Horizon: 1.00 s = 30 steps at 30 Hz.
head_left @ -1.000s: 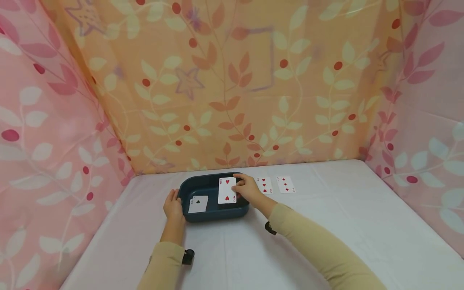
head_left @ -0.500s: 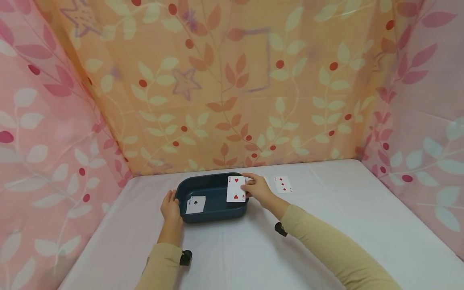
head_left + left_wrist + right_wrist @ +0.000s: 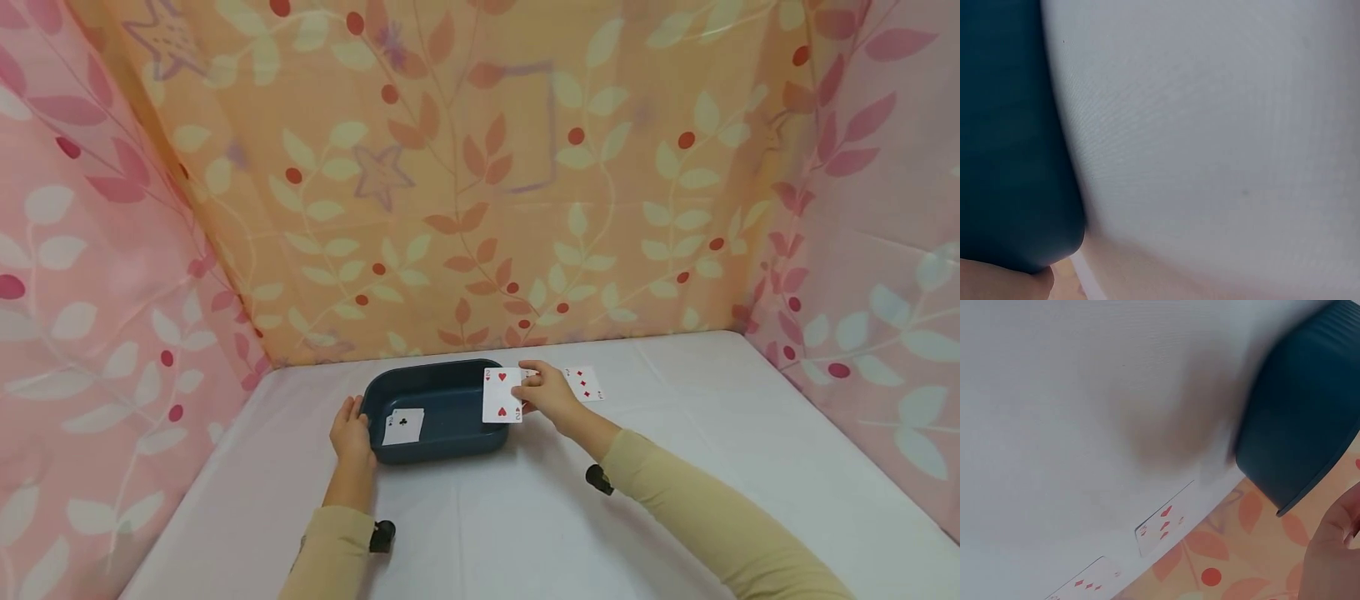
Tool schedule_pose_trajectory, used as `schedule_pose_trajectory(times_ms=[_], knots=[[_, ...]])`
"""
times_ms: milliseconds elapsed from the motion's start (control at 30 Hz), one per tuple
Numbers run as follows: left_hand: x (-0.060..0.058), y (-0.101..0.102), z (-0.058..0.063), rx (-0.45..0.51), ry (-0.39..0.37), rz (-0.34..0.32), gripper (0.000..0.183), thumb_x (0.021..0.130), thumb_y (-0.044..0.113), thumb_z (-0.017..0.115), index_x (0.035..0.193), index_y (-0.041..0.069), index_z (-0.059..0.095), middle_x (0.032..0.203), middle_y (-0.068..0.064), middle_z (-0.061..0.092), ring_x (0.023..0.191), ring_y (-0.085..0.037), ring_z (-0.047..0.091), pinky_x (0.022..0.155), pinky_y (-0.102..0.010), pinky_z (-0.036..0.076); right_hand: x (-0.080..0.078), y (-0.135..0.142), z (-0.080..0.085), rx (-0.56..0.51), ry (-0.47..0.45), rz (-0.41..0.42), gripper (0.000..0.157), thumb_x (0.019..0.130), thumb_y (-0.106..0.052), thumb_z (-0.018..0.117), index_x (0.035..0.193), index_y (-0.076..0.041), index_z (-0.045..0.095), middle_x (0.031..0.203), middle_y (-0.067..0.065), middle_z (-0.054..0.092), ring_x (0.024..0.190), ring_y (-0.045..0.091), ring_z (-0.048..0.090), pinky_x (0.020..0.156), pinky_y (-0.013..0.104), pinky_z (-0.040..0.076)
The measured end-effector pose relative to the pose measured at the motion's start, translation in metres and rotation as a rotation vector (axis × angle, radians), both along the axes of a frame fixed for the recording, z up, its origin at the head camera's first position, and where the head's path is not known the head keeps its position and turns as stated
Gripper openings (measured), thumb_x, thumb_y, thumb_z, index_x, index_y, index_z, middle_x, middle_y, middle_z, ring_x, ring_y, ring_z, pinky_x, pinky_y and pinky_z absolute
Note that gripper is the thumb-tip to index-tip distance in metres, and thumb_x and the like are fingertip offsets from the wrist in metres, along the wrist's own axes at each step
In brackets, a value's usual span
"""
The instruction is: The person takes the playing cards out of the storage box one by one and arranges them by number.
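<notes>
Landmark: deep dark-blue rounded rectangular tray (image 3: 442, 452), on a white cloth. Right hand (image 3: 553, 400) has thumb and fingers closed on the right edge of a white two-of-hearts playing card (image 3: 501, 396), face up above the tray's right rim; can't tell if it touches. Left hand (image 3: 351, 435) lies against the tray's left wall, fingers fairly straight, not visibly curled round it. Club-marked white card (image 3: 405, 427) sits inside at the tray's left end. White three-of-hearts card (image 3: 1163, 526) and white three-of-diamonds card (image 3: 584, 383) lie right of the tray. Step in hand, my read: moving the held card across the rim. Next move calls for a firm pinch, rim clearance and a steady tray
</notes>
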State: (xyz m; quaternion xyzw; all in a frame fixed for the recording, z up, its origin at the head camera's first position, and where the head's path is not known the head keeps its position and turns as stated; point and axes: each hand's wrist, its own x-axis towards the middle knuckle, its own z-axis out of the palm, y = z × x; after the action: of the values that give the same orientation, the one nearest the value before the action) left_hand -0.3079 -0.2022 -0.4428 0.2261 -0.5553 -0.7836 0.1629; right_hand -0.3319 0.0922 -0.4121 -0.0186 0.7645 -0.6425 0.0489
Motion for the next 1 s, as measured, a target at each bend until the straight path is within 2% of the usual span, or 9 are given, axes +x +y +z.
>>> schedule_pose_trajectory(times_ms=[333, 600, 767, 1000], knots=[[0.001, 0.0, -0.003, 0.0, 0.008, -0.013, 0.057, 0.099, -0.01, 0.027, 0.154, 0.002, 0.016, 0.157, -0.013, 0.026, 0.144, -0.022, 0.021, 0.116, -0.031, 0.016, 0.007, 0.021, -0.001, 0.01, -0.002, -0.021, 0.054, 0.089, 0.0, 0.066, 0.138, 0.004, 0.046, 0.084, 0.012, 0.068, 0.065, 0.018, 0.061, 0.064, 0.028, 0.058], [0.0, -0.001, -0.001, -0.006, -0.004, 0.003, 0.057, 0.1, -0.009, 0.029, 0.154, 0.002, 0.018, 0.156, -0.011, 0.028, 0.144, -0.021, 0.022, 0.115, -0.032, 0.018, 0.014, 0.036, -0.004, 0.023, 0.013, -0.013, 0.053, 0.089, 0.002, 0.065, 0.138, 0.007, 0.044, 0.087, 0.014, 0.068, 0.066, 0.018, 0.061, 0.061, 0.027, 0.057], [-0.001, -0.001, -0.001, -0.003, -0.002, 0.008, 0.056, 0.1, -0.008, 0.029, 0.154, 0.003, 0.019, 0.156, -0.011, 0.028, 0.144, -0.021, 0.022, 0.115, -0.031, 0.018, 0.018, 0.045, -0.007, -0.004, 0.005, -0.003, 0.052, 0.089, 0.006, 0.061, 0.137, 0.011, 0.042, 0.086, 0.015, 0.068, 0.062, 0.015, 0.06, 0.058, 0.025, 0.055], [-0.001, 0.0, -0.001, 0.004, -0.009, 0.013, 0.056, 0.1, -0.008, 0.029, 0.154, 0.004, 0.02, 0.156, -0.01, 0.029, 0.144, -0.02, 0.023, 0.116, -0.031, 0.018, 0.021, 0.058, -0.009, 0.008, -0.027, -0.033, 0.051, 0.089, 0.006, 0.059, 0.137, 0.01, 0.043, 0.084, 0.011, 0.068, 0.062, 0.015, 0.058, 0.056, 0.024, 0.054]])
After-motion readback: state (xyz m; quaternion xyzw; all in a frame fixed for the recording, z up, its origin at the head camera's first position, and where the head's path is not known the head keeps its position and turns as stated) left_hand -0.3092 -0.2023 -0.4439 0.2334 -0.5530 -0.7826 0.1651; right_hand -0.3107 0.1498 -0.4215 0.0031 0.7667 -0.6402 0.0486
